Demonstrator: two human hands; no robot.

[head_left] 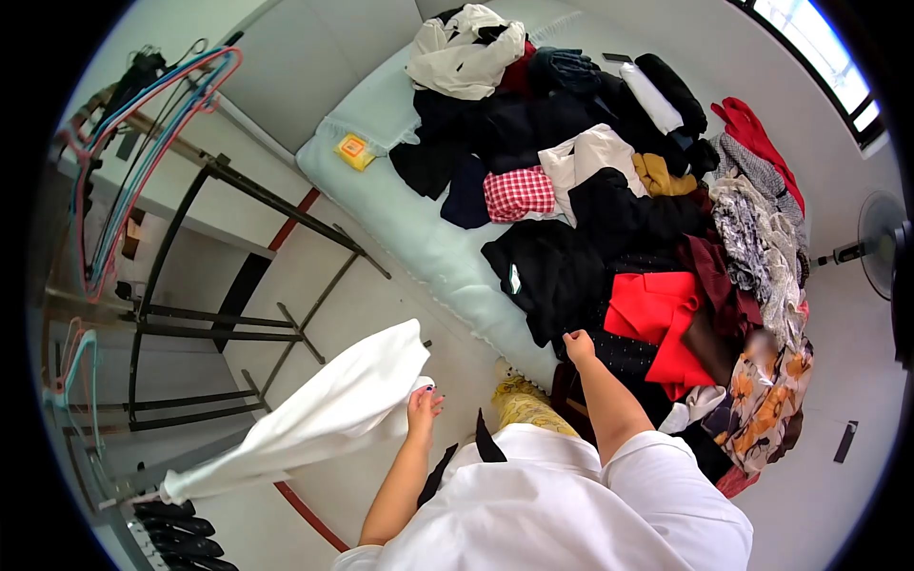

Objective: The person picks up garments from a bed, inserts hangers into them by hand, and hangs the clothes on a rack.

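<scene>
A white garment [324, 400] stretches out in the air at the lower left, its far end near the clothes rack. My left hand [424, 411], with dark-painted nails, is closed on its near edge, and the cloth partly covers the fingers. My right hand [579, 349] is closed in front of the bed, by a black dotted garment [628, 343]; whatever is in the fingers, if anything, is hidden. Just beyond that hand lies a black garment [547, 276] with a pale tag. A red garment [657, 309] lies to its right.
A large heap of clothes, including a red checked piece [519, 194] and a floral one [771, 400], covers much of the bed [381, 224]. A yellow packet [354, 150] lies near its edge. At left stand a dark metal rack [219, 319] and hangers [105, 209]; a fan [876, 243] is at right.
</scene>
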